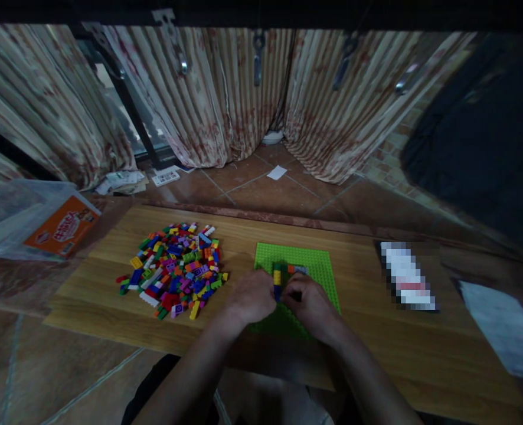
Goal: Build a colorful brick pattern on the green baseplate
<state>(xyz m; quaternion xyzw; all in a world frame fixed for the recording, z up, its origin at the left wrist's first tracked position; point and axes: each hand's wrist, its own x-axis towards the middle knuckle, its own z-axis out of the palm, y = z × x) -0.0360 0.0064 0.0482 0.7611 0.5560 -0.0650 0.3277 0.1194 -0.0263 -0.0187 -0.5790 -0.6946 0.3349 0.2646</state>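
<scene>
A bright green studded baseplate (319, 262) lies on the wooden table, with both hands over it. Small toy bricks stand in a row on it: a yellow brick (277, 277) with green behind and blue in front, and an orange brick (290, 268) beside a grey one (300, 270). My left hand (255, 295) is closed at the left side of the yellow and blue bricks; its fingertips are hidden. My right hand (308, 301) is curled with thumb and fingers pinched by the blue brick. Whatever sits in that pinch is too small to make out.
To the left on the table (363, 336) spreads a heap of mixed coloured bricks (182, 268). A clear plastic bin (26, 206) with an orange label stands beyond the table's left end. On the right lie a pixelated flat object (407, 276) and a white sheet (500, 324).
</scene>
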